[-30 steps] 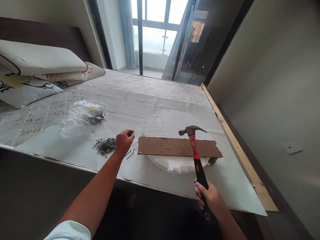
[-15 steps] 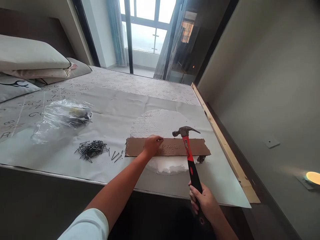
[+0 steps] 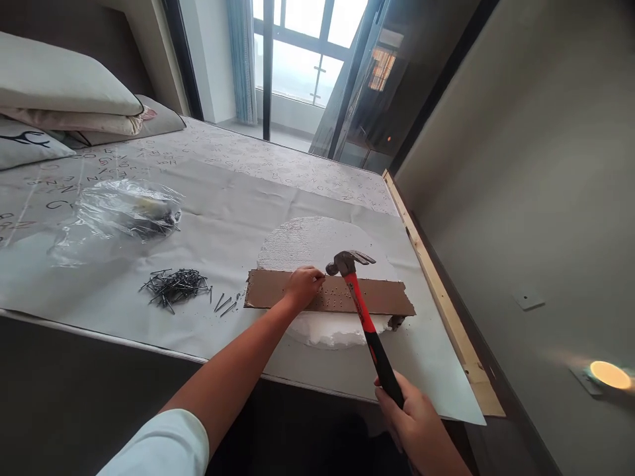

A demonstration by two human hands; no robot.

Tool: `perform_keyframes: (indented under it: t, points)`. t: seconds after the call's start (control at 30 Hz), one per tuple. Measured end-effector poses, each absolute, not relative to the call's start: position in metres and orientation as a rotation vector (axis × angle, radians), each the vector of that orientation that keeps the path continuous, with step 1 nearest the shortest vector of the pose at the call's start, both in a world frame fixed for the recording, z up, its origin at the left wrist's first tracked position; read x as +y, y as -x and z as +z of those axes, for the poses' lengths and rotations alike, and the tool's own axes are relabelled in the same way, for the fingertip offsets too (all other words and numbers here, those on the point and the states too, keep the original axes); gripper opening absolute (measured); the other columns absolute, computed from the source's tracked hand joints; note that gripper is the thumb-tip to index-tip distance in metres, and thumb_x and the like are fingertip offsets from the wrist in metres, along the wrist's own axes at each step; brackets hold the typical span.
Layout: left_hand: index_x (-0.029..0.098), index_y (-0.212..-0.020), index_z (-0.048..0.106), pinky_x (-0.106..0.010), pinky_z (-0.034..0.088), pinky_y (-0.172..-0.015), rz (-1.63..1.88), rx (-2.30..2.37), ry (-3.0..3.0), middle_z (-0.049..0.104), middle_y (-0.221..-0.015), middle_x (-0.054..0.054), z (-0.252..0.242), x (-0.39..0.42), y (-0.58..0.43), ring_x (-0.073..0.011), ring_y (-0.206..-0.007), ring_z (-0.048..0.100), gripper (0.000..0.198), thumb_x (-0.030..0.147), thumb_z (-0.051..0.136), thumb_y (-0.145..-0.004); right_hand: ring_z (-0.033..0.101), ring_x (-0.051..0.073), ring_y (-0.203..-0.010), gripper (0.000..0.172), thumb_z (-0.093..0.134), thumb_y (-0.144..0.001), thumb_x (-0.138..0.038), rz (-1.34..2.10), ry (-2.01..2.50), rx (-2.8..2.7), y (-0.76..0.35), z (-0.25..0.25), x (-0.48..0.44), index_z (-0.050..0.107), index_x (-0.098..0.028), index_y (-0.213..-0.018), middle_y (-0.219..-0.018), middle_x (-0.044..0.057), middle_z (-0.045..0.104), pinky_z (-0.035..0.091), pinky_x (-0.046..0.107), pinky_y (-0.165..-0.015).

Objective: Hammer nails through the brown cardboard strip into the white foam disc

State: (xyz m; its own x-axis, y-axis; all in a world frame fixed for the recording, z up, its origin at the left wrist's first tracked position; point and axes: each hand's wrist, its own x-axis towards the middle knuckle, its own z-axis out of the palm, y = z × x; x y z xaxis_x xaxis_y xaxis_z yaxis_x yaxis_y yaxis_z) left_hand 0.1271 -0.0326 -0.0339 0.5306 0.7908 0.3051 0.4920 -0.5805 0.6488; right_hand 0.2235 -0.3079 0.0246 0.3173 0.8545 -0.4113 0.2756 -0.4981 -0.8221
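Note:
My left hand [image 3: 301, 289] rests on a brown board [image 3: 270, 289], its fingers pinched around a nail that is mostly hidden. My right hand [image 3: 414, 413] grips the black lower handle of a red-and-black claw hammer [image 3: 364, 314]. The hammer's striking face is right by my left fingertips, over the board's far edge. Rows of small nail heads or holes dot the middle of the board. Beneath it lies a round white foam piece [image 3: 297, 244]. To the left are a heap of nails [image 3: 178, 285] and a few loose nails [image 3: 225, 305].
A clear plastic bag [image 3: 116, 215] with dark contents lies on the grey sheet [image 3: 223, 205] covering the bed. Pillows [image 3: 64, 79] are stacked at far left. A wooden rail [image 3: 431, 271] runs along the right edge beside the wall.
The hammer head has swung left and come close to my left fingertips. My left hand keeps its pinch on the board. The whole view has tilted slightly.

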Motion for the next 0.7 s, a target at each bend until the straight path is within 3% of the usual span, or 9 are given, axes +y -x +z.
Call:
perform_keyframes:
  t: [0.13,0.3,0.53,0.7]
  points:
    - [0.022,-0.079,0.072,-0.027,0.042,-0.071,0.772,1.063,-2.278,0.068,-0.081,-0.004,-0.033,-0.034,-0.125,-0.0163,-0.079,0.059,0.016,0.027,0.057,-0.078,0.033,0.01,-0.034,0.038,0.039,-0.083,-0.056,1.138,2.009,-1.114,-0.226,0.038,-0.308,0.051,-0.02,-0.082,-0.043,-0.008,0.035,0.029,0.023,-0.036]
    - [0.021,-0.076,0.071,-0.026,0.042,-0.068,0.783,1.021,-2.243,0.068,-0.083,-0.003,-0.031,-0.036,-0.124,-0.0157,-0.076,0.059,0.018,0.026,0.054,-0.079,0.036,0.013,-0.035,0.039,0.04,-0.082,-0.057,1.059,2.122,-1.075,-0.229,0.052,-0.311,0.052,-0.021,-0.092,-0.04,-0.009,0.034,0.03,0.025,-0.039]
    - [0.02,-0.075,0.071,-0.026,0.041,-0.063,0.771,1.068,-2.259,0.065,-0.079,-0.004,-0.035,-0.036,-0.123,-0.0154,-0.073,0.058,0.017,0.025,0.055,-0.077,0.033,0.01,-0.033,0.038,0.039,-0.083,-0.056,1.026,2.104,-1.095,-0.215,0.046,-0.3,0.05,-0.021,-0.074,-0.04,-0.008,0.035,0.027,0.023,-0.036]
    - [0.02,-0.077,0.071,-0.027,0.041,-0.069,0.753,1.059,-2.254,0.066,-0.082,-0.004,-0.035,-0.036,-0.123,-0.0162,-0.077,0.058,0.016,0.025,0.056,-0.077,0.033,0.012,-0.032,0.04,0.04,-0.081,-0.058,0.906,2.153,-1.077,-0.217,0.057,-0.307,0.052,-0.021,-0.086,-0.037,-0.008,0.035,0.025,0.024,-0.034]
